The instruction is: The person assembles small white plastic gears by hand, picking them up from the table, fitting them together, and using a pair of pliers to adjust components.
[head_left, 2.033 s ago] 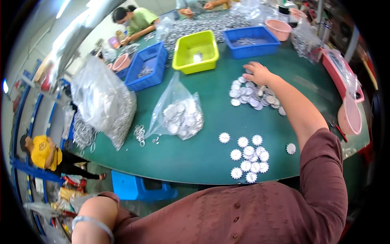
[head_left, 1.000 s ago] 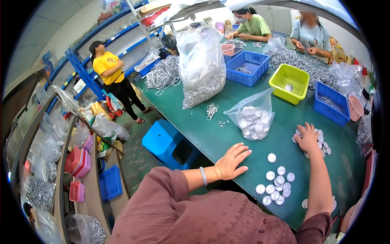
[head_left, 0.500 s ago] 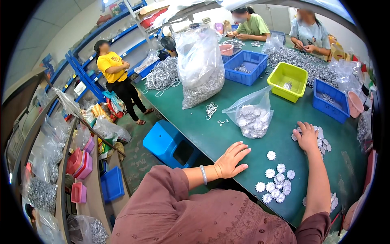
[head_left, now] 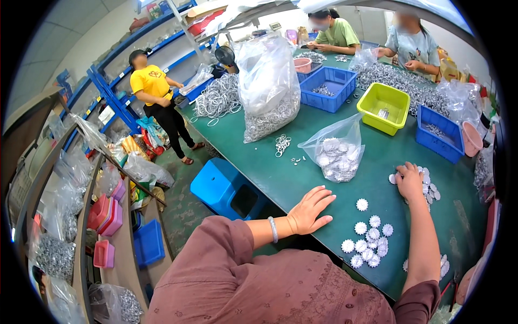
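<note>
My left hand (head_left: 310, 210) lies at the table's near edge, palm down with the fingers stretched out, holding nothing. My right hand (head_left: 410, 181) is over a pile of silver toothed discs (head_left: 426, 175), its fingers bent and drawn together among them. Its fingertips are hidden, so any disc in its grip does not show. Between my hands, nearer to me, lies a loose group of the same toothed discs (head_left: 372, 236), with a single disc (head_left: 362, 204) just beyond. A clear plastic bag (head_left: 337, 156) of such discs stands open beyond my hands.
On the green table (head_left: 302, 183) stand a tall bag of metal rings (head_left: 270, 92), blue baskets (head_left: 326, 89), a yellow-green basket (head_left: 383, 108) and a heap of metal parts (head_left: 399, 81). A blue stool (head_left: 224, 186) is at left. Two people sit opposite; another person (head_left: 154, 97) stands left.
My right hand's spread fingers have drawn together and bent down onto the discs. My left hand stays nearly still. The standing person's arms have parted.
</note>
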`<action>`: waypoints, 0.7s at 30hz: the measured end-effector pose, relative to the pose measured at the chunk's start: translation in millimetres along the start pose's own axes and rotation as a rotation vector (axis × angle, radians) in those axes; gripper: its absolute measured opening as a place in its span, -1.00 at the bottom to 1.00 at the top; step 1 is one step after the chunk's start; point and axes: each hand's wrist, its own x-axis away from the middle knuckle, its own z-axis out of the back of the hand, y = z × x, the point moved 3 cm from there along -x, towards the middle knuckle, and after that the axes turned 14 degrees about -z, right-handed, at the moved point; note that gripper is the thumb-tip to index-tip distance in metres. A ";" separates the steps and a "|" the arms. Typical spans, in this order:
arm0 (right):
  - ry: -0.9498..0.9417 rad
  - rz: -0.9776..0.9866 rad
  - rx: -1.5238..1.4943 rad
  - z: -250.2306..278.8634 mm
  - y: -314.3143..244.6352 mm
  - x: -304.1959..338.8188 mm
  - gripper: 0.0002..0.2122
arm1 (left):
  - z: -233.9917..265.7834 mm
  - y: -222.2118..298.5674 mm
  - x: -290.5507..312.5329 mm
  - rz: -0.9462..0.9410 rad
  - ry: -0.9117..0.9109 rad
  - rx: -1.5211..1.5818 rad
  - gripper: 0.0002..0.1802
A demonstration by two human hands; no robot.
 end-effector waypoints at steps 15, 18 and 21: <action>0.192 0.293 0.067 -0.6 6.6 6.5 -0.91 | -0.1 -0.7 -2.4 -0.025 0.031 -0.016 -0.42; 0.230 0.309 0.010 -6.1 7.2 5.5 -0.89 | -2.6 -3.7 -1.1 -0.038 0.028 -0.046 -0.44; 0.154 0.279 0.067 -14.8 3.1 5.0 -0.88 | -4.9 -7.9 6.1 -0.005 0.029 -0.059 -0.44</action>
